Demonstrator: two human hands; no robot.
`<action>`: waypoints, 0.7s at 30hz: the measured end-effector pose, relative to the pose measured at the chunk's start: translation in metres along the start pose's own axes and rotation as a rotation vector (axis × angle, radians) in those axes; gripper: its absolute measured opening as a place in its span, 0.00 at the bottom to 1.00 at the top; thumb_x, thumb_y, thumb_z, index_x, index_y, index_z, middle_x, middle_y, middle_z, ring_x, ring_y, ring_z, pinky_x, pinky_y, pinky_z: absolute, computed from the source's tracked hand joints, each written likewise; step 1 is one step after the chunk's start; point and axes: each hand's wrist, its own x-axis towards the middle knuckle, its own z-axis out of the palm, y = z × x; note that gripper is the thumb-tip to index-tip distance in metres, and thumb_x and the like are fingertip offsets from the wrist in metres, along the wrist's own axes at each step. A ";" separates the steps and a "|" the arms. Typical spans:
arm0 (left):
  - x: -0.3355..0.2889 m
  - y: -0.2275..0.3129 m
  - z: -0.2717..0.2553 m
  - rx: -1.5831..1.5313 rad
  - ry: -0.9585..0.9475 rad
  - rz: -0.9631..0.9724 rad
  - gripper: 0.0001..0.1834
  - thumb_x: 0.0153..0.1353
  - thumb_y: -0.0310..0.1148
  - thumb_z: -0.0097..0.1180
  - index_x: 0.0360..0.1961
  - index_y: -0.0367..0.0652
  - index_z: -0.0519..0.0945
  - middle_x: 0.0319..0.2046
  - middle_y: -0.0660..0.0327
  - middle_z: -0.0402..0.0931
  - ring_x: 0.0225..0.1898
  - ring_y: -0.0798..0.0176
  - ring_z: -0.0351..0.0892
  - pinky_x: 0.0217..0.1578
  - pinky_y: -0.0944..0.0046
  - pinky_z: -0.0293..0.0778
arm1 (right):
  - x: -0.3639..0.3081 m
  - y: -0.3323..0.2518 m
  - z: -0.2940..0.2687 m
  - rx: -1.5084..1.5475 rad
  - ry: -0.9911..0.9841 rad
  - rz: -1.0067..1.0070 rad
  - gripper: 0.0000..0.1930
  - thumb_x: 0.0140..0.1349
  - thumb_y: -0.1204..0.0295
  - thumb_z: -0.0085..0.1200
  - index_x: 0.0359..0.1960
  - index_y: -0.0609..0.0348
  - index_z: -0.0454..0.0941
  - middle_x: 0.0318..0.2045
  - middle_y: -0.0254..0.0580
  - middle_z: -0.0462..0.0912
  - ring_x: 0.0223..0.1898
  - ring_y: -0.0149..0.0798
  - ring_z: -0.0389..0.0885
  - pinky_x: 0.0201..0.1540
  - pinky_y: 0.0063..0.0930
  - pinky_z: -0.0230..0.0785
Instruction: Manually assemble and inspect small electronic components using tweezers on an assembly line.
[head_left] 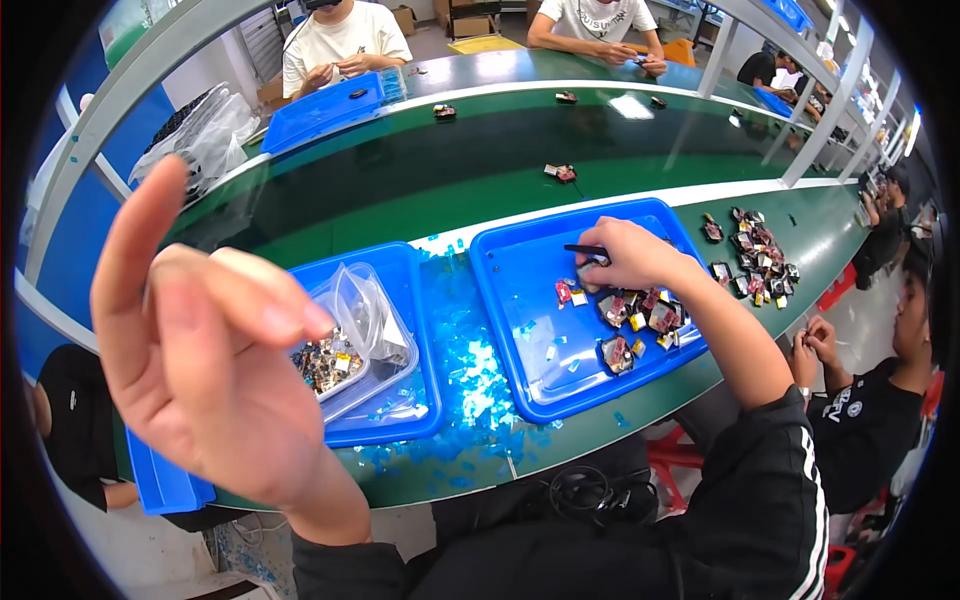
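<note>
My left hand point(215, 370) is raised close to the camera. One finger points up, the others bend loosely, and no object shows among them. My right hand point(635, 255) is closed over the right blue tray point(530, 370), around a slim black tool point(584, 249) whose exact kind I cannot make out. Beneath and beside that hand lie several small black-and-red electronic modules with yellow-and-white parts point(617, 353). Behind my left hand, a clear plastic container point(395, 350) full of tiny metallic parts point(325, 368) sits in the left blue tray point(430, 395).
Blue film scraps point(480, 385) litter the green bench between the trays. A pile of modules point(762, 255) lies right of the right tray. Several modules point(562, 173) rest on the green belt point(400, 150). Co-workers point(345, 45) sit across and at the right.
</note>
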 end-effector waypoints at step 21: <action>-0.098 -0.071 0.093 -0.573 -0.559 -1.281 0.24 0.71 0.45 0.42 0.57 0.37 0.68 0.44 0.53 0.75 0.39 0.60 0.81 0.39 0.64 0.79 | -0.061 -0.046 -0.006 1.355 0.136 0.196 0.10 0.55 0.67 0.64 0.31 0.58 0.76 0.23 0.30 0.78 0.20 0.18 0.67 0.20 0.13 0.53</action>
